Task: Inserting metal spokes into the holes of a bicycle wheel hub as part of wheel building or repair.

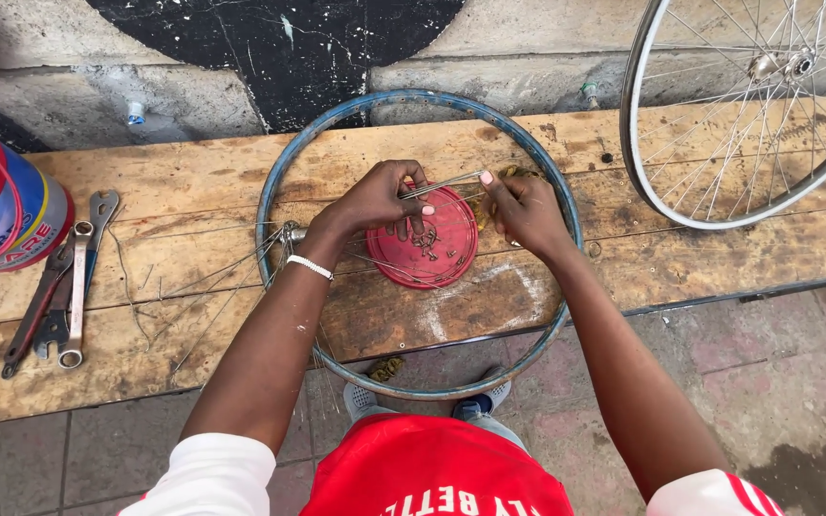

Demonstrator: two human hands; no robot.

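Step in hand: the person is holding a thin bundle of spokes between both hands above the bare blue rim; it looks like sorting or picking out spokes for lacing.
Left hand: it is curling over the red lid, fingers closed on one end of the spokes.
Right hand: it is pinching the other end of the spokes, fingers drawn together.
Rim: it is lying flat across the front edge of the wooden table, its near arc hanging past the edge over the paving.
Red lid: it is sitting inside the rim near the table's middle, serving as a dish; small metal bits, likely spoke nipples, are lying in it.
Loose spokes: they are fanning out toward the left, across the rim.
Next move, as a judgement: separating one spoke calls for a fine pinch and a steady bundle.
Left end of the table: wrenches are lying beside a red and blue tub.
Back right corner: a built silver wheel is resting there.
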